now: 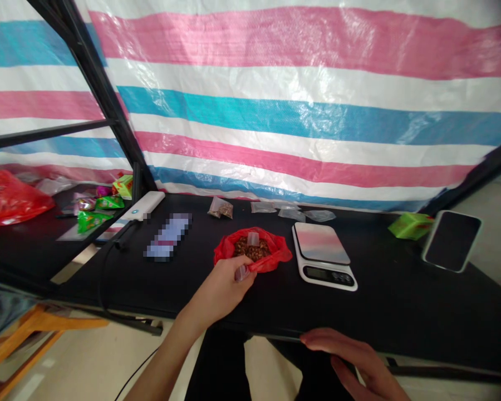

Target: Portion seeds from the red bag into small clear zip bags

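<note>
Near the centre of the frame, an open red plastic bag [280, 255] of brown granules [261, 252] sits on the black tabletop [250, 309], just left of a white digital scale [322, 245]. The left hand [223, 284] has its fingers closed on a small clear plastic item [241, 273] at the bag's near rim; whether they also pinch the rim is unclear. At lower right, the right hand [357, 356] is loosely open, holding nothing visible, by the table edge.
</note>
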Motion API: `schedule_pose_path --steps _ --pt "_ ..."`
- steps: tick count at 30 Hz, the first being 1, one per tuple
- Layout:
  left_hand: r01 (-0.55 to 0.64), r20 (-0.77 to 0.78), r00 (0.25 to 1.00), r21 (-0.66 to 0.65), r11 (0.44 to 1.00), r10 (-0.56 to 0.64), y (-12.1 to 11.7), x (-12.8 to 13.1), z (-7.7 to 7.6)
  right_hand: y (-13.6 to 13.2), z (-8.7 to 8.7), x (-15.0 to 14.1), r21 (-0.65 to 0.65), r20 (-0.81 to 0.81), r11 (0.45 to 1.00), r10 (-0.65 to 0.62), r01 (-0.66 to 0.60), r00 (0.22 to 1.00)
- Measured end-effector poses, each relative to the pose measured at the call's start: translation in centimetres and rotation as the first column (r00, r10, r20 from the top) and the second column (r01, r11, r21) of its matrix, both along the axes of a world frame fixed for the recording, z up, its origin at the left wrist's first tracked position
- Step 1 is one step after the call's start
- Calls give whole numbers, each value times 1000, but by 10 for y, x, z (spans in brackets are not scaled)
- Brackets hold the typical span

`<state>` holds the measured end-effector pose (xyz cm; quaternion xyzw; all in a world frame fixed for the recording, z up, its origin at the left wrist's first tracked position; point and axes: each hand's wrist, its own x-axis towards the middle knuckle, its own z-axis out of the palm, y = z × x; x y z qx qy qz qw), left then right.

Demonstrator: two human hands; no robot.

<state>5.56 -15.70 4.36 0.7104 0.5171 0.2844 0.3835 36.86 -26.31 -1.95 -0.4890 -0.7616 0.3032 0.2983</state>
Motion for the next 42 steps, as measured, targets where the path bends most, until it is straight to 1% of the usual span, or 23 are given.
schedule_pose_path --steps 1,3,5,7,9,11,13,15,17,19,21,23,25,27,29,31,33,36,39,40,42 --pt "31 -22 999 -11 999 -31 -5 0 2 0 1 2 0 2 1000 -10 10 1000" --pt "93 -69 993 -29 995 -95 -15 0 6 8 10 -1 10 14 1000 -4 4 1000" --pt "130 -92 987 -28 991 -132 -23 -1 11 26 28 -14 22 21 1000 -10 10 1000" --pt "130 -75 989 -13 991 -130 -29 -4 17 52 49 -32 80 -16 997 13 -11 1000" --pt "83 -50 995 12 996 -82 -31 -8 24 80 69 -54 138 -64 990 31 -22 997" --pt "0 -43 999 44 999 2 -31 -13 30 106 83 -76 149 -93 985 97 -83 991" --pt "-104 -35 994 90 991 107 -30 -15 32 123 92 -96 133 -142 982 150 -131 978" --pt "-184 -17 982 134 974 188 -30 -13 30 128 96 -111 93 -235 982 180 -163 955" --pt "-205 -10 978 157 966 210 -29 -8 26 123 96 -122 70 -326 983 186 -172 927" --pt "-177 -30 983 153 972 184 -25 -1 23 112 95 -126 98 -370 984 173 -147 913" --pt "-176 -44 982 152 972 185 -14 7 21 97 93 -127 170 -385 983 130 -68 914" --pt "-233 -38 969 171 957 242 2 17 23 82 90 -126 256 -391 966 66 40 918" --pt "-294 -36 951 206 933 308 22 29 24 70 85 -126 341 -342 937 43 82 939" --pt "-323 -60 935 259 911 348 43 43 25 62 78 -128 435 -233 899 49 59 971" --pt "-270 -86 949 273 923 303 60 55 24 60 69 -131 534 -132 844 25 49 991" --pt "-230 -67 964 267 936 256 69 64 22 59 59 -133 621 -44 783 -3 30 999" --pt "-239 1 969 244 940 246 71 67 20 57 50 -135 674 58 738 -7 -34 998" --pt "-292 133 953 168 942 272 62 65 17 48 40 -140 708 180 697 -23 -114 983" --pt "-325 194 933 85 942 304 50 61 16 39 37 -151 756 197 643 -51 -119 979" --pt "-335 193 930 88 938 314 47 60 16 36 38 -156 778 192 617 -51 -120 980" --pt "-364 174 925 146 920 338 43 58 16 33 39 -167 828 190 543 -34 -142 981"
